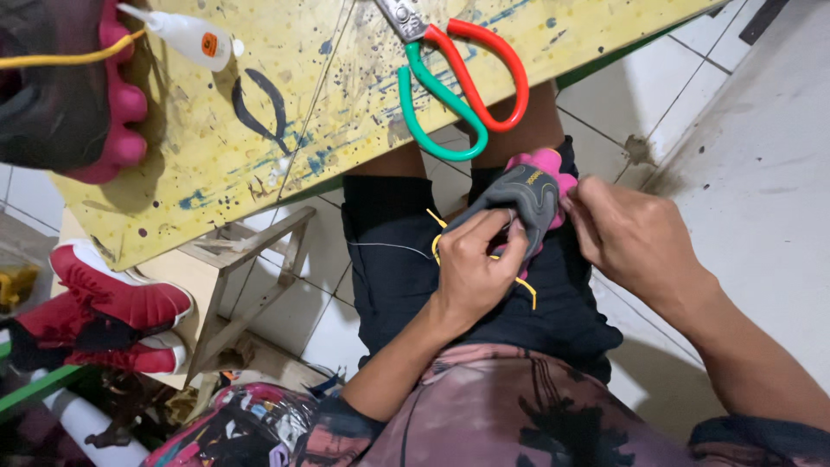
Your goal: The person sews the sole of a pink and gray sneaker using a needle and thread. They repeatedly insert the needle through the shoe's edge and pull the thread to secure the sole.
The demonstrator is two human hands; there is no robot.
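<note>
I see the grey and pink shoe (525, 197) held over my lap, just below the near edge of the yellow table (346, 86). My left hand (477, 270) is closed on its grey side, fingers curled over the material, and my right hand (624, 232) pinches its pink end. A yellow lace (527, 290) hangs beneath the left hand; a thin pale thread (389, 246) may run from it, though it is too fine to be sure. Open room lies to the right, over grey floor tiles (761, 173). On the paint-spattered table, the scissors (458, 82) overhang the near edge just above the shoe. A glue bottle (186, 36) lies beside a black and pink shoe (69, 86). Red shoes (112, 298) sit at the left.
</note>
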